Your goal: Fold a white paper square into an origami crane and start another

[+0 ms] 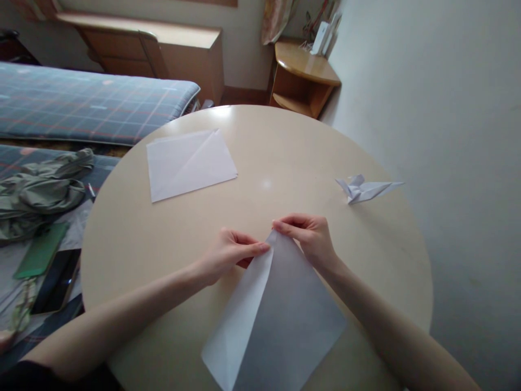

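A white sheet of paper [293, 315] is held up over the near part of the round table, with its pointed corner at the far end. Its left side is folded over as a long flap. My left hand [238, 250] pinches the left edge close to that corner. At the tip, my right hand [307, 233] grips the paper between thumb and fingers. The two hands are close together but apart.
A stack of white paper [191, 163] lies on the round table [277, 146] at the back left. A folded paper figure [366, 190] stands at the right. Left of the table are grey-green cloth [44, 190], a green case [40, 250] and a dark phone [57, 282].
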Motion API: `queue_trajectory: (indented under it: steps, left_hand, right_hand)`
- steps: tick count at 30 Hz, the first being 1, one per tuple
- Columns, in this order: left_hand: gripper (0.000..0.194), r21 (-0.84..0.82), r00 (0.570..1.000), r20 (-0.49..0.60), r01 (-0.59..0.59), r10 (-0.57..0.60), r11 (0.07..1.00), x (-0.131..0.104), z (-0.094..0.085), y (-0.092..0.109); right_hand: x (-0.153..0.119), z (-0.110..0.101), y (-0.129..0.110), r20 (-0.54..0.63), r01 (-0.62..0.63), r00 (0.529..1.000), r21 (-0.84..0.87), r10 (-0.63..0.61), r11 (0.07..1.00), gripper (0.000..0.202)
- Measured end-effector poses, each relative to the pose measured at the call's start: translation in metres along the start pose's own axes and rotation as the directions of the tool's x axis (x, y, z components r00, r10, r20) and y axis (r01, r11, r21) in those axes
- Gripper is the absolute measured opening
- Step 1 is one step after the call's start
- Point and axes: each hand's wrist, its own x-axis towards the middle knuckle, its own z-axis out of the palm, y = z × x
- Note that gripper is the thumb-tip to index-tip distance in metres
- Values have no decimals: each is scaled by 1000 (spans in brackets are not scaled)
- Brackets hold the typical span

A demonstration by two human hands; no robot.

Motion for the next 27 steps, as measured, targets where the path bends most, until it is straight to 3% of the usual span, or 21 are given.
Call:
queue_trajectory:
  steps: [6, 14, 27]
  left_hand:
    - [26, 45, 992, 104, 66, -70, 997, -3, -1, 3]
    - [26, 135, 979, 156, 110, -131, 985, -3, -5, 5]
    - [26, 166, 973, 207, 66, -100, 984, -3, -14, 9]
  right_hand:
    - [5, -10, -5, -49, 8, 999, 1, -8, 1000, 19]
    - [12, -21, -6, -66, 23, 998, 54, -19, 998, 15]
    - [19, -25, 3, -40, -29, 999, 60, 31, 998, 18]
